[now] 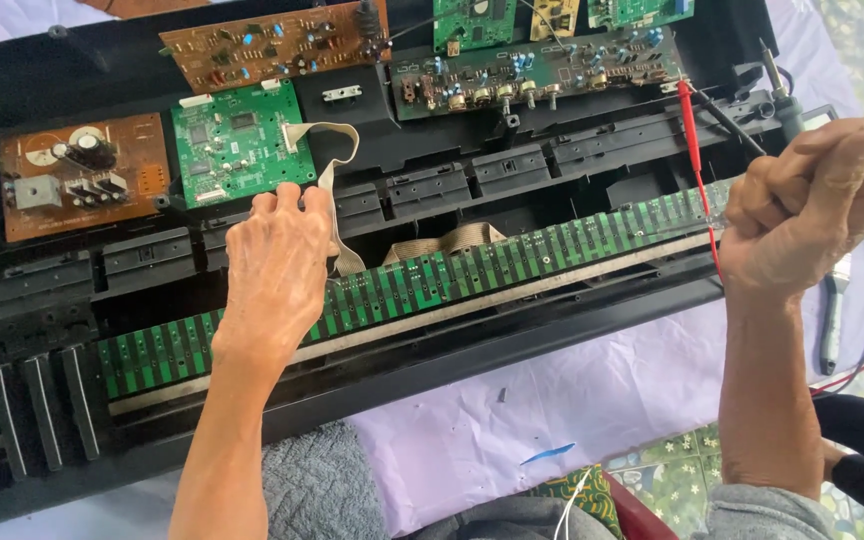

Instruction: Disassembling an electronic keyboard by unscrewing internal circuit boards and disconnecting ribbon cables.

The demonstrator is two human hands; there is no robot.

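- Lying across the black open keyboard case (552, 330), the long green contact strip board (422, 282) has its long axis running from lower left to upper right, the right end sitting higher in view than the left.
- Left hand (274, 270) rests palm down over the middle-left stretch of that strip, fingers narrowed together and pinching the beige ribbon cable (337, 165) just below the green square circuit board (242, 143).
- The ribbon cable loops up from the fingertips to a connector on the green square board, then folds back down toward the strip.
- Right hand (812, 205) is curled into a loose fist above the strip's right end; whether it grips anything cannot be told, though a red probe lead (694, 150) runs down to it from the upper boards.
- A brown power board (82, 175) sits at the left, well apart from both hands.
- A long dark board with knob shafts (537, 75) lies along the top of the case.
- A pale lilac cloth (572, 400) lies under the case.
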